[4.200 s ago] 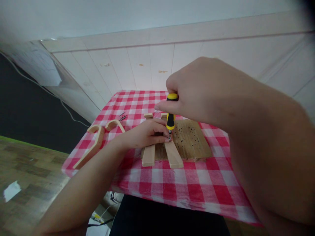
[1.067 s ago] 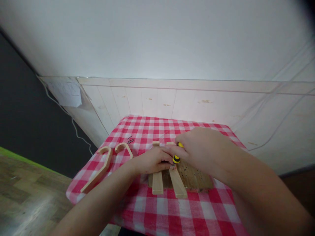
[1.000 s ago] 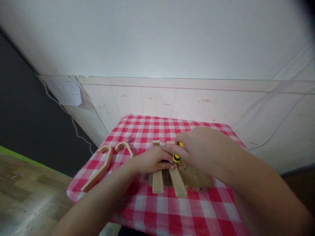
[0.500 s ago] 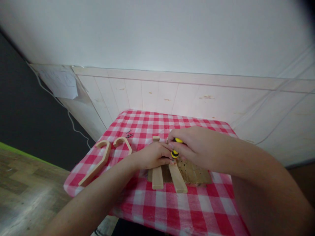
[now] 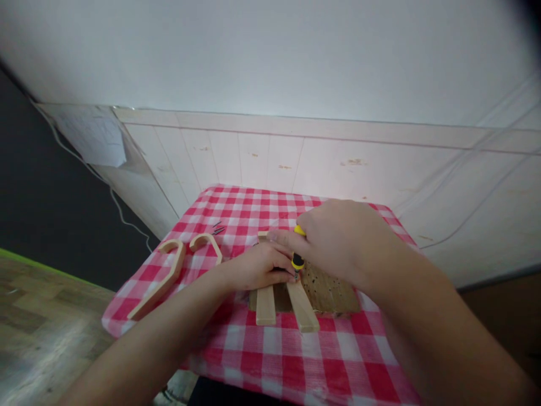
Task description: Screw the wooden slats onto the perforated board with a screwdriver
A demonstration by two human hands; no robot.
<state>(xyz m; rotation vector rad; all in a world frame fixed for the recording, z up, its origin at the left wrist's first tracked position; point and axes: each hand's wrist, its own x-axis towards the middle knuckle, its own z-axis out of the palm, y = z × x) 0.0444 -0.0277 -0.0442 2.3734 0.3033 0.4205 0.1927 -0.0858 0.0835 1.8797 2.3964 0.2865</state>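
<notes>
My right hand [image 5: 338,239] grips a yellow and black screwdriver [image 5: 297,260] upright, its tip down on the right of two pale wooden slats [image 5: 302,299]. My left hand [image 5: 253,268] lies flat across both slats, the left slat [image 5: 265,304] showing below it, fingertips beside the screwdriver tip. The slats rest over a brown wooden board [image 5: 329,290] full of small holes. The screw itself is hidden by my fingers.
A red and white checked cloth [image 5: 270,361] covers the small table. Two curved wooden hook pieces [image 5: 169,270] lie at its left, with a few dark screws [image 5: 217,228] beyond them. A white panelled wall stands behind; wooden floor lies at the left.
The view has pulled back and risen since 4.2 s ago. In the last second my right hand turned on the screwdriver handle; my left hand stayed on the slats.
</notes>
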